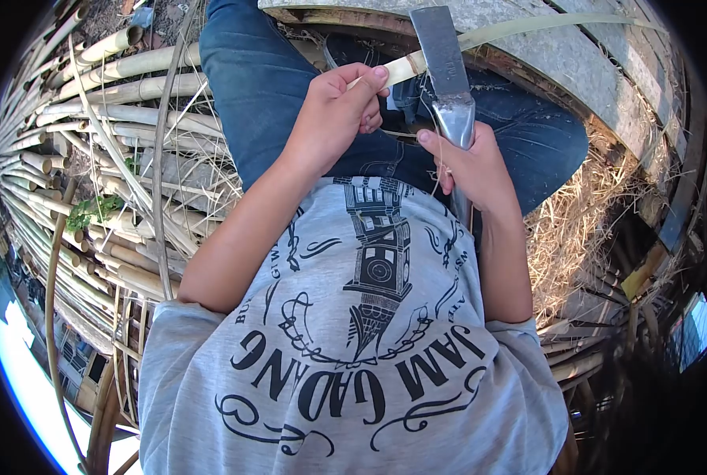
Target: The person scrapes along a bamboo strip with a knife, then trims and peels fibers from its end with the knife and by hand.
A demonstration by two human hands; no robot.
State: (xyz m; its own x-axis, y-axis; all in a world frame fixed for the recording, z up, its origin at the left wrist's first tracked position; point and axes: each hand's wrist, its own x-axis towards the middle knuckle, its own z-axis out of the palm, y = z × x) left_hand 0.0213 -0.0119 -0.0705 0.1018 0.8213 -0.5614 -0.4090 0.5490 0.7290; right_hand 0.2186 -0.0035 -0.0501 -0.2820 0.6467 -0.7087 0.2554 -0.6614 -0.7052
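My left hand point(341, 111) is closed, with thumb and fingertips pinching the near end of a thin bamboo strip point(520, 28). From there the strip passes at the blade and curves away to the upper right. My right hand point(476, 166) is wrapped around the shiny metal handle of a broad-bladed knife point(442, 55). Its flat, squared blade points away from me and covers part of the strip. Whether the edge bites into the strip, I cannot tell. Thin fibres hang beside the right hand. Both hands are above my crossed legs in blue jeans point(250, 87).
Many cut bamboo poles point(139, 111) lie stacked on the left. Worn wooden boards point(591, 79) stand close at the upper right. A heap of pale shavings point(575, 214) covers the ground at my right. A small green plant point(92, 211) grows among the poles.
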